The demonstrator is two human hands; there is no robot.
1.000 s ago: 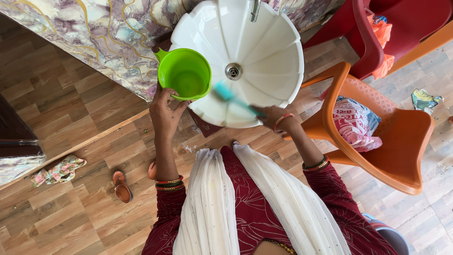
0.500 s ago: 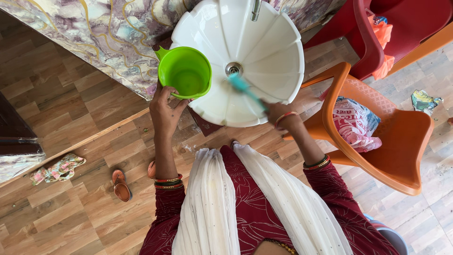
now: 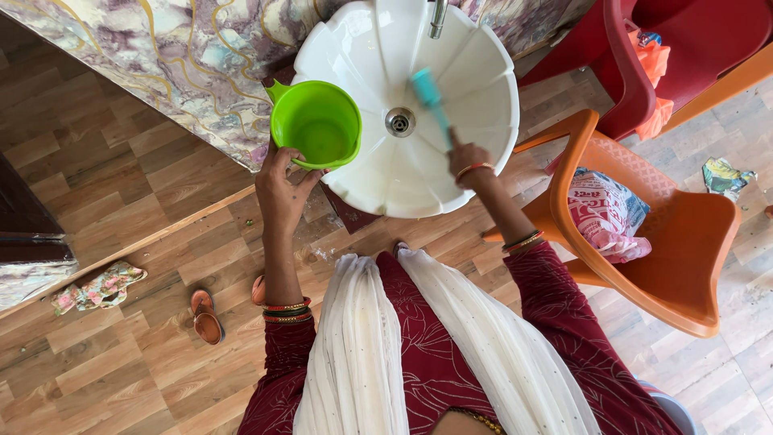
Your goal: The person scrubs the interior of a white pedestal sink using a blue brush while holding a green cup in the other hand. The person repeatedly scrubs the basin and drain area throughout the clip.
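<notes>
The white basin (image 3: 475,89) is being scrubbed: a teal brush (image 3: 429,90), gripped by the right hand (image 3: 465,157), lies beyond its drain (image 3: 399,122). A green jug (image 3: 316,125) is held at its left rim by the left hand (image 3: 282,193). Rinsing probably follows.

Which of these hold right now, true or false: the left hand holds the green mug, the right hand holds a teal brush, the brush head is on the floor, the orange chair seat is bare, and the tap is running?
1. The left hand holds the green mug at the basin's rim. True.
2. The right hand holds a teal brush. True.
3. The brush head is on the floor. False: it is inside the white basin, above and right of the drain.
4. The orange chair seat is bare. False: a printed bag lies on it.
5. The tap is running. False: no water stream shows.
</notes>
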